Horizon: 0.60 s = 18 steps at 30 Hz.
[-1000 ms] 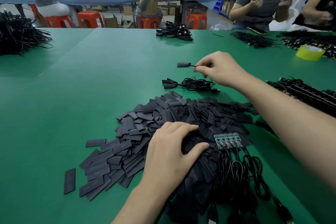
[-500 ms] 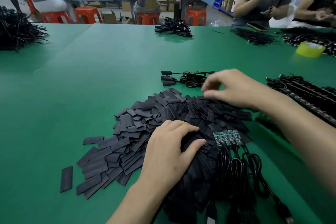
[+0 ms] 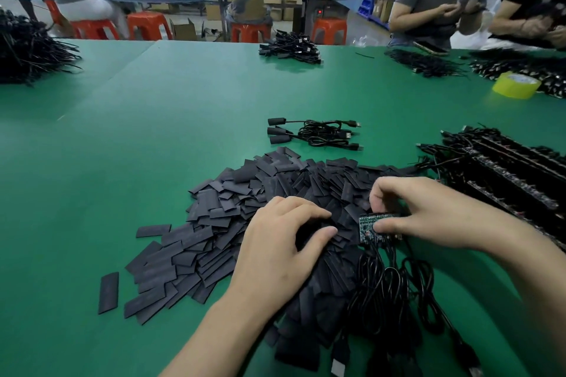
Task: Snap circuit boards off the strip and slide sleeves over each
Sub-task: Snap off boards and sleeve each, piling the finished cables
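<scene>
The board strip [image 3: 369, 228] is pinched by the fingers of the right hand [image 3: 428, 217], its long axis left-right above the sleeve pile [image 3: 260, 190] on the bench [image 3: 153, 131]. Just left of it, the left hand [image 3: 284, 248] is curled into the sleeves; whether one is gripped cannot be told.

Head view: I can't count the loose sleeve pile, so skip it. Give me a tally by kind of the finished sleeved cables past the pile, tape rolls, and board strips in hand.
Sleeved cables: 3
Yellow tape roll: 1
Board strip, in the grip of the right hand: 1
Total: 5
</scene>
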Each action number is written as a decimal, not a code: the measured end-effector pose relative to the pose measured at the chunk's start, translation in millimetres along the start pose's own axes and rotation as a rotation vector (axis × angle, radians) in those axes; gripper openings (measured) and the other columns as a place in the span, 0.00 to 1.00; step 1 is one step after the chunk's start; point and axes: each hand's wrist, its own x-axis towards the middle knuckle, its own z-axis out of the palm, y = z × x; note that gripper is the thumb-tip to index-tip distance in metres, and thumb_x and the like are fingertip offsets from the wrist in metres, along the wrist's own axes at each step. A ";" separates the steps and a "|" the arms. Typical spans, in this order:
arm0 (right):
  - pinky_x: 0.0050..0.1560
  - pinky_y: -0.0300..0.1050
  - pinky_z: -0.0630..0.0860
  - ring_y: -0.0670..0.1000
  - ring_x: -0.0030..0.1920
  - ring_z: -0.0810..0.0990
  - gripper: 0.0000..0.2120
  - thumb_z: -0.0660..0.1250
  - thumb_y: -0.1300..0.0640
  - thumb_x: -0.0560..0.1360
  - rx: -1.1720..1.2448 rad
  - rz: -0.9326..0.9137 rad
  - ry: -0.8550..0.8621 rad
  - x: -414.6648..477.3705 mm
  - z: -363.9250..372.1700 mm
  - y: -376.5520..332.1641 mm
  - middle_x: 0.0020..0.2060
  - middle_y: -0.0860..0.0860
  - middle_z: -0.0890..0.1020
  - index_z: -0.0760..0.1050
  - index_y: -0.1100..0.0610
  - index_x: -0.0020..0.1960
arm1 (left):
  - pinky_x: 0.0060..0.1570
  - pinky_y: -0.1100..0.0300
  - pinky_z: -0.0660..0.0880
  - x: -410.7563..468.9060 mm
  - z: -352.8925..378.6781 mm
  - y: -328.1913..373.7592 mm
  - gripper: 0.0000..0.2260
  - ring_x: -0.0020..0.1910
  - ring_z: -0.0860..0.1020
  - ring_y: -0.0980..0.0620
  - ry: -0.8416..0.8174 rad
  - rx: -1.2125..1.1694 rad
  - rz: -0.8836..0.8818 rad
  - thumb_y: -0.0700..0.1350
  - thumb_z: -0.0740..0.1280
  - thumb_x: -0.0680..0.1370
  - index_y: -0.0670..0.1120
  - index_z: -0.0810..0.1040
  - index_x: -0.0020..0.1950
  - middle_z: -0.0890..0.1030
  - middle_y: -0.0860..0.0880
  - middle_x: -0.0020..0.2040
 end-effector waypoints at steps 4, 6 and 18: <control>0.46 0.57 0.76 0.48 0.40 0.79 0.10 0.79 0.56 0.73 0.370 -0.074 -0.093 4.8 -10.6 -9.3 0.39 0.45 0.81 0.79 0.45 0.45 | 0.57 0.55 0.74 0.9 -0.2 5.7 0.12 0.54 0.78 0.58 -0.017 -0.130 0.003 0.59 0.69 0.78 0.56 0.86 0.54 0.82 0.62 0.51; 0.45 0.52 0.74 0.51 0.41 0.78 0.10 0.79 0.59 0.72 0.552 -0.140 -0.090 7.3 -8.5 -18.0 0.40 0.49 0.83 0.81 0.48 0.47 | 0.51 0.61 0.74 0.7 -0.2 9.3 0.11 0.48 0.81 0.58 -0.033 -0.268 -0.050 0.59 0.70 0.76 0.54 0.86 0.51 0.84 0.60 0.45; 0.32 0.30 0.72 0.42 0.30 0.78 0.05 0.76 0.57 0.68 0.962 -0.170 0.046 2.7 33.4 -31.8 0.33 0.51 0.84 0.82 0.58 0.41 | 0.34 0.70 0.70 4.7 -5.5 9.3 0.03 0.30 0.75 0.61 -0.073 -0.788 -0.286 0.48 0.78 0.68 0.53 0.85 0.36 0.81 0.53 0.31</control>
